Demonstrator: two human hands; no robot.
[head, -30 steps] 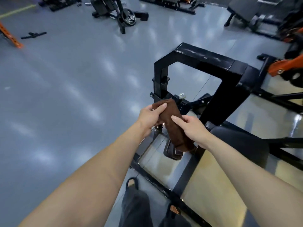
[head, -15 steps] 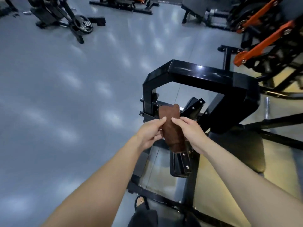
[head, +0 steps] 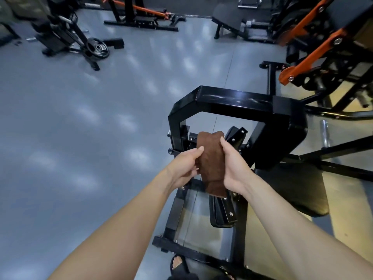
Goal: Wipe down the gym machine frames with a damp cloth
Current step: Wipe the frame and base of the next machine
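i count one brown cloth [head: 211,162], held between my two hands, the left hand [head: 184,165] and the right hand [head: 234,168]. one black frame [head: 238,106] stands in front of me, with one black seat pad [head: 292,190] beside it. two orange arms [head: 314,55] show on the machine to the right. one weight plate [head: 98,47] lies far left. one sandalled foot [head: 178,263] shows below.

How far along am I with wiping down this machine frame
Done: nothing I can confirm; the black frame shows light streaks on its top bar, wiped or not unclear. In hand: your left hand and right hand both grip the folded brown cloth, off the metal. Left: this frame's bars, then the orange-armed machine beyond.
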